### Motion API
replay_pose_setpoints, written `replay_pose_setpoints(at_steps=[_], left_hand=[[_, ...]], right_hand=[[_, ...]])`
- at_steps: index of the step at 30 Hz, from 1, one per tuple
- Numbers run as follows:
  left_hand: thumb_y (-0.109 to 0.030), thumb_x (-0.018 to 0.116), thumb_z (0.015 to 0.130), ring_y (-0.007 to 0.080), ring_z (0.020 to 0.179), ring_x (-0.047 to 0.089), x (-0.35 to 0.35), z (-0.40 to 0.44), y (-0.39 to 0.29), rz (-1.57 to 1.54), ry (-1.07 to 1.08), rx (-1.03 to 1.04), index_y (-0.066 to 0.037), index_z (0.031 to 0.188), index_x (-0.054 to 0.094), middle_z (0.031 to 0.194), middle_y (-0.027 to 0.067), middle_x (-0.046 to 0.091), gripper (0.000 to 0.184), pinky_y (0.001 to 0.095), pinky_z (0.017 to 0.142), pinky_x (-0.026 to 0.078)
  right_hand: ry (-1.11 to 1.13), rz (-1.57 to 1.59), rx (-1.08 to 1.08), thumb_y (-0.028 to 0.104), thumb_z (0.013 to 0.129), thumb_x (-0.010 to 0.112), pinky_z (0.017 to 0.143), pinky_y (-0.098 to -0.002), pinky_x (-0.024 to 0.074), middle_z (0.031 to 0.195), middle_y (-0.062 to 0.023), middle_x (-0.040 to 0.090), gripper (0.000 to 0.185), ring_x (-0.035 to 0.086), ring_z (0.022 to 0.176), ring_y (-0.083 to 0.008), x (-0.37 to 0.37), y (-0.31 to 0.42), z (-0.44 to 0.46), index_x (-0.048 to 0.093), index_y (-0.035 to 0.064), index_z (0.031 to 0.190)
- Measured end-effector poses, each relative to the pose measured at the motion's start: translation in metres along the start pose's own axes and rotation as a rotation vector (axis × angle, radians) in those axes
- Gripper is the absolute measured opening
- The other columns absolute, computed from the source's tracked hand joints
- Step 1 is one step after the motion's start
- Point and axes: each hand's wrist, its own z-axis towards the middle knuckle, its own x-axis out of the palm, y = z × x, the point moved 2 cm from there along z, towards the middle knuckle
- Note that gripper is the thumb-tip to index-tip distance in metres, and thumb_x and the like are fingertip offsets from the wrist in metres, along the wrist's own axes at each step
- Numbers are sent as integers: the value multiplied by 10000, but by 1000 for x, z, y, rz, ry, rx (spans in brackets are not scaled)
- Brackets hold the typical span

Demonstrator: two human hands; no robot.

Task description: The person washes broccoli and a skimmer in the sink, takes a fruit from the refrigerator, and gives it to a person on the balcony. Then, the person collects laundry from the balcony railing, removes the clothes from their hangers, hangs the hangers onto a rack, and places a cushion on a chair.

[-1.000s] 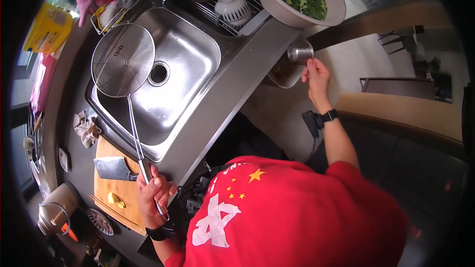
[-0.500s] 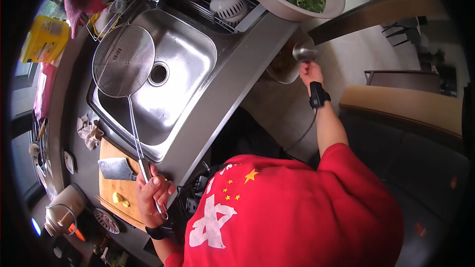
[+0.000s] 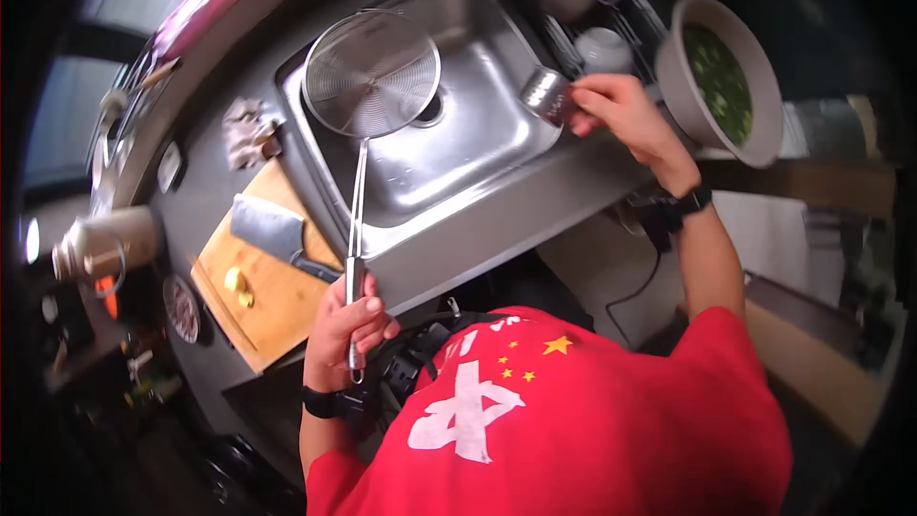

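My left hand (image 3: 349, 330) is closed around the handle of a wire-mesh skimmer (image 3: 368, 76). Its round mesh head hangs over the left part of the steel sink (image 3: 458, 172) and partly covers the drain hole (image 3: 430, 113). Between the fingers of my right hand (image 3: 621, 110) is a sink strainer basket (image 3: 546, 96), a small metal cup with holes, held tilted above the sink's right side. Below and left of my left hand lies a cutting board (image 3: 277, 311) with a cleaver (image 3: 269, 227) and pieces of what looks like ginger (image 3: 239, 285) on it.
A large pale bowl of leafy greens (image 3: 716, 86) stands beyond my right hand, near a dish rack with a white cup-like item (image 3: 604, 50). A crumpled cloth (image 3: 251, 132) lies left of the sink. A patterned plate (image 3: 181, 309) and a kettle-like jug (image 3: 115, 239) are farther left.
My right hand has moved with the strainer basket from above the floor beside the counter to over the sink. The view has turned. My left hand keeps holding the skimmer.
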Motion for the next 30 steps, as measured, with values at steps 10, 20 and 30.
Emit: replay_pose_setpoints(at_steps=[10, 20, 30], left_hand=[[-23, 655, 844, 82, 383, 378, 1, -17, 9, -76, -156, 42, -80, 890, 480, 512, -32, 400, 189, 285, 576, 475], [-38, 621, 875, 76, 392, 381, -7, -3, 26, -175, -136, -18, -91, 888, 481, 518, -38, 396, 150, 295, 607, 462], [-68, 615, 897, 54, 398, 355, -6, 50, 10, -247, -51, -108, -112, 835, 494, 512, -69, 359, 143, 279, 638, 479]], right_hand=[[386, -907, -277, -42, 701, 559, 786, -409, 503, 922, -228, 668, 232, 636, 910, -398, 159, -153, 242, 695, -15, 888], [323, -820, -269, -52, 745, 507, 880, -440, 479, 1032, -259, 649, 259, 604, 1040, -405, 180, -196, 250, 670, -44, 946], [-737, -1243, -977, 18, 783, 496, 895, -481, 413, 1103, -170, 578, 278, 537, 1050, -367, 42, -6, 211, 546, -7, 1055]])
